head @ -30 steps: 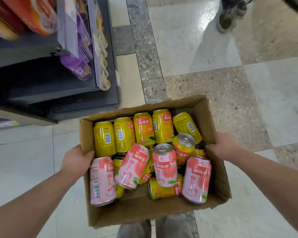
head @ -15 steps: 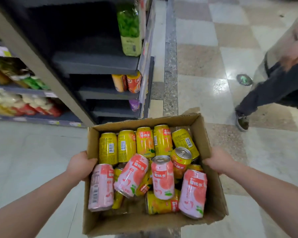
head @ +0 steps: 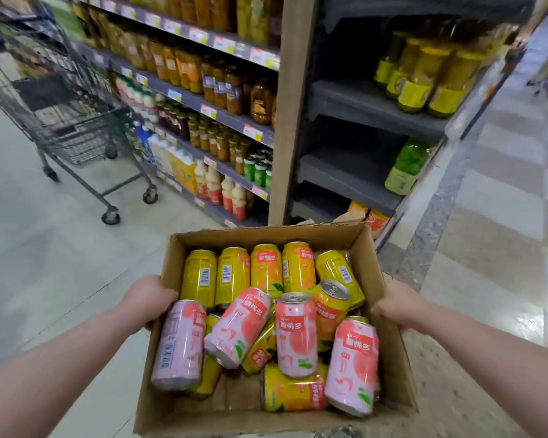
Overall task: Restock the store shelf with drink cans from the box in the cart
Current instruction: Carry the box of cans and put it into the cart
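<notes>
I carry an open cardboard box (head: 396, 368) at waist height in front of me. My left hand (head: 147, 298) grips its left wall and my right hand (head: 396, 306) grips its right wall. Several drink cans lie loose inside: yellow orange-drink cans (head: 266, 270) along the far side and pink peach-drink cans (head: 296, 335) on top nearer me. Straight ahead stands the dark grey shelf unit (head: 358, 105) at the end of the aisle, with mostly bare boards.
A wire shopping cart (head: 73, 121) stands on the floor to the left. Long shelves of jars and bottles (head: 203, 74) run behind it. Yellow-labelled jars (head: 424, 74) and a green bottle (head: 407, 167) sit on the end unit. Tiled floor stretches to the right.
The view has tilted up from the floor to the shelves, and the cart has come into sight. Both hands keep the same hold on the box; a passer-by on the right is gone.
</notes>
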A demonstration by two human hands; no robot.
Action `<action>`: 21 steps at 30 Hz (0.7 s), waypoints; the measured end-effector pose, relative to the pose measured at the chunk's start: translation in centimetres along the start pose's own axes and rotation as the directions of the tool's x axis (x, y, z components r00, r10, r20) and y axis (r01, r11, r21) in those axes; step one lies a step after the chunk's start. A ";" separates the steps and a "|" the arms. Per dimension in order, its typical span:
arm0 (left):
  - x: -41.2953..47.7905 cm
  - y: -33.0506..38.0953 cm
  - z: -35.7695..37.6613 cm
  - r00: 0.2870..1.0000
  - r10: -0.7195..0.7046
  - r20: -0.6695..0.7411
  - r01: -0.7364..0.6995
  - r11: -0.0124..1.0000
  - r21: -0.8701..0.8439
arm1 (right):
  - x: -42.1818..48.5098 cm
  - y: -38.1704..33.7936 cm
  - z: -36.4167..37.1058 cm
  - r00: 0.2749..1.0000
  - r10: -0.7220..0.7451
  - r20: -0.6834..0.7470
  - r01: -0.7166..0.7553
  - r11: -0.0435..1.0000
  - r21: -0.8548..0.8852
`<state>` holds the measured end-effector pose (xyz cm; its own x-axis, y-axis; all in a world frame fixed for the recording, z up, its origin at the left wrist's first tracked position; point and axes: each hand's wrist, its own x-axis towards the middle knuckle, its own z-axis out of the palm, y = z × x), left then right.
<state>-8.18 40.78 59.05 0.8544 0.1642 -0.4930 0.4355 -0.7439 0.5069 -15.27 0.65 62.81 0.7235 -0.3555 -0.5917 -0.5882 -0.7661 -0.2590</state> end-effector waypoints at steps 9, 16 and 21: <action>-0.3 -15.7 -15.1 0.976 -0.167 -0.138 0.154 0.983 -0.095 | -1.8 -20.0 6.4 0.977 -0.203 0.062 0.207 0.976 -0.066; 3.1 -26.2 -27.4 0.937 -0.273 -0.218 0.275 0.961 -0.019 | -2.4 -36.8 14.6 0.931 -0.324 0.168 0.336 0.941 -0.046; 6.9 -30.1 -33.7 0.904 -0.340 -0.259 0.340 0.939 -0.046 | -0.6 -48.0 17.1 0.915 -0.343 0.212 0.366 0.927 -0.082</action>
<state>-5.86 86.16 64.24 0.6978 0.5693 -0.4347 0.7126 -0.6130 0.3411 6.31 46.75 62.60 0.7871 0.0509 -0.6147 -0.2505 -0.8843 -0.3940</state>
